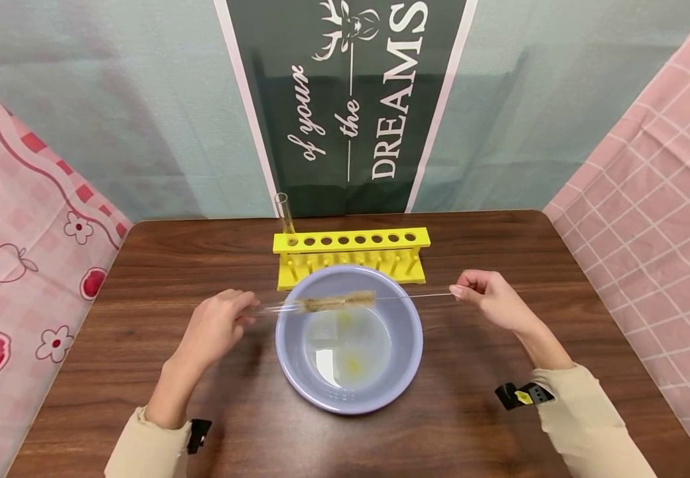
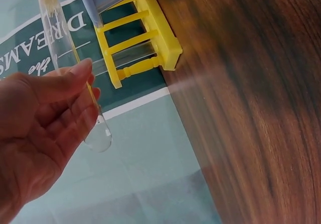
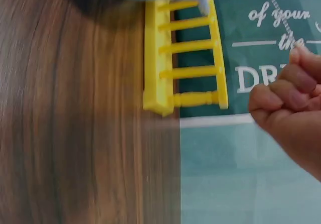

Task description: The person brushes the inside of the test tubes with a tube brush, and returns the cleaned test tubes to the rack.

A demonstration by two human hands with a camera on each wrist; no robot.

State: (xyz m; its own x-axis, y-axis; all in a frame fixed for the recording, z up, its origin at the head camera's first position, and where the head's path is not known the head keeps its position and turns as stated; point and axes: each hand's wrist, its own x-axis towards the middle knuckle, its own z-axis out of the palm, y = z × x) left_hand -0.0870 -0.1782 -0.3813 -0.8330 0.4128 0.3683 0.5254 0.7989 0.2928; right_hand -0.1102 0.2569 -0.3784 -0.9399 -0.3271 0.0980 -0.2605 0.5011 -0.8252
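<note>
My left hand (image 1: 219, 325) grips a clear glass test tube (image 2: 99, 136), held roughly level over the left rim of a lavender basin (image 1: 415, 345). In the left wrist view, thumb and fingers pinch the tube a little above its rounded end. A tan-bristled test tube brush (image 1: 339, 302) lies in line with the tube above the basin, part of its bristles inside the glass. To the right of the basin, my right hand (image 1: 491, 302) pinches the end of the brush's thin wire handle (image 1: 419, 295). Shallow, cloudy water (image 1: 359, 345) stands in the basin.
Behind the basin stands a yellow test tube rack (image 1: 351, 240); another test tube (image 1: 285, 216) stands upright in its leftmost hole. The brown wooden table (image 1: 440, 425) ends at a hanging curtain (image 1: 190, 133). Pink patterned cloths (image 1: 667, 199) hang at both sides.
</note>
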